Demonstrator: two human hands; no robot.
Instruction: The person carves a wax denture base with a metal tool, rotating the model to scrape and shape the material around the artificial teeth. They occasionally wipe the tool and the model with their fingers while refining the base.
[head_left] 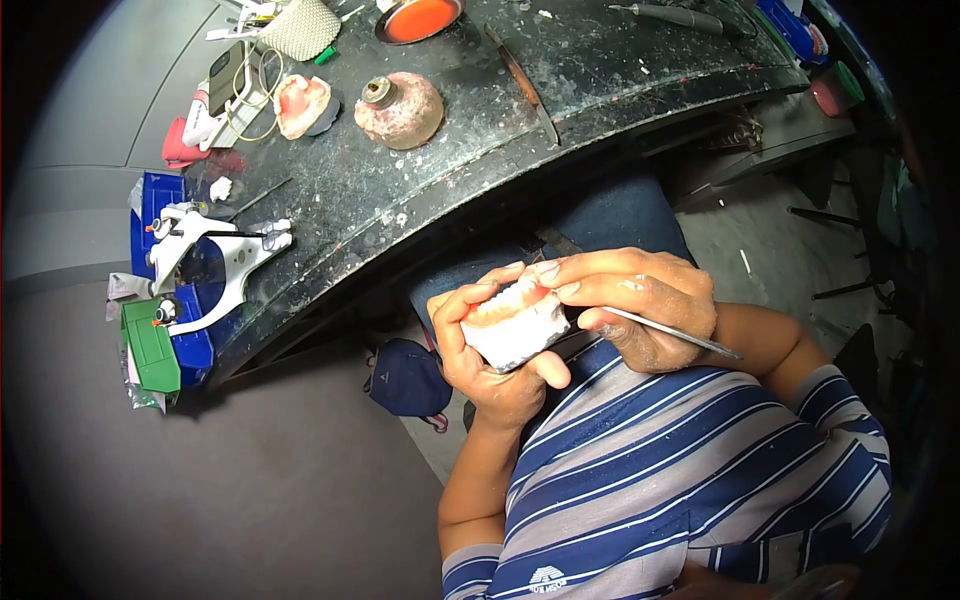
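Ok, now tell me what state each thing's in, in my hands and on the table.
Left hand, closed around the cast
Right hand, holding the tool, touching the cast
Cast, held off the table
Tool, held, one end free
Knife, lying unheld
Burner, upright, no flame visible
Bowl, orange inside, partly out of frame
Articulator, unheld

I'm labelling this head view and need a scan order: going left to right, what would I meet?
Green tray → pink dental model on the bench → round bottle → held dental cast → held slim tool → pink-and-green container.
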